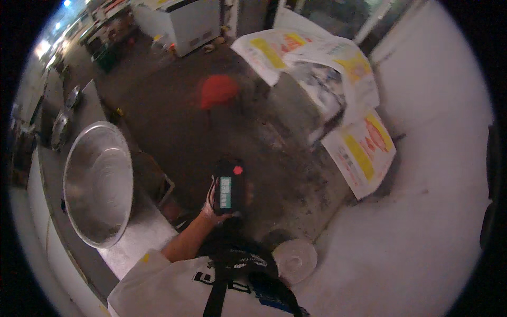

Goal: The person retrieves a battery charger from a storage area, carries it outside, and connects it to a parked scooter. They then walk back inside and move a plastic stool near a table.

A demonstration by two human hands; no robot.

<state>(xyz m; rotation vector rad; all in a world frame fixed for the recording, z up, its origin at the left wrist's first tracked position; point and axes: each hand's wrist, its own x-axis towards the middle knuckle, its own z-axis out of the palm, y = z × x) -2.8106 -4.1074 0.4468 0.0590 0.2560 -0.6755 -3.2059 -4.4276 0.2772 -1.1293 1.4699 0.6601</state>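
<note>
The left hand (212, 209) grasps one dark handheld device (229, 185), in front of the torso; the right hand is out of sight, its state impossible to tell; one pale round container (296, 261) sits lower right; one large metal basin (100, 185) rests leftward; beyond stand one red stool (218, 90) and one white freezer (196, 25).

From the left of the wearer's head, the fisheye looks steeply down past a white shirt (163, 288) close below, over the left hand (210, 212) at middle distance, and outward across the dark floor (163, 111). The white freezer (195, 24) sits far off; blur perhaps hides detail there.
</note>
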